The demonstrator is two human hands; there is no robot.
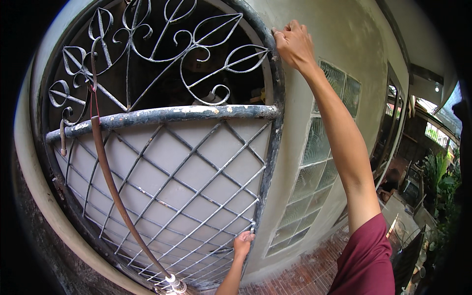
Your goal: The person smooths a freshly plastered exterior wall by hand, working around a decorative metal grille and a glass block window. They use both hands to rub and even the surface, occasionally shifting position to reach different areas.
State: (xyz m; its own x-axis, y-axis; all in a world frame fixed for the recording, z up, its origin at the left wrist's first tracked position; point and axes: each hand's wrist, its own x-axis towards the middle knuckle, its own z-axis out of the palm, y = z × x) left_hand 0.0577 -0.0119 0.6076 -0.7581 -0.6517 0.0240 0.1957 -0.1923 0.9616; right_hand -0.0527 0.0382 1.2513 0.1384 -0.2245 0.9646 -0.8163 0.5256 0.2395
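A dark metal gate (172, 114) with chipped, worn paint fills the left and middle of the head view. Its upper part has leaf-shaped scrollwork (189, 46); a diamond lattice (169, 176) covers the lower part. My right hand (295, 45) is raised, fingers curled in, against the outer edge of the gate's upright. Whatever it pinches is too small to make out. Low down, my left hand (243, 244) is closed at the lattice's edge beside the same upright, and what sits in its fingers is unclear.
A brown-handled broom (112, 184) hangs by a red cord on the gate, its white-bound head at the bottom. Right of the gate stands a plaster wall with a glass-block window (314, 142). Red brick paving (300, 268) runs below; plants (439, 172) grow far right.
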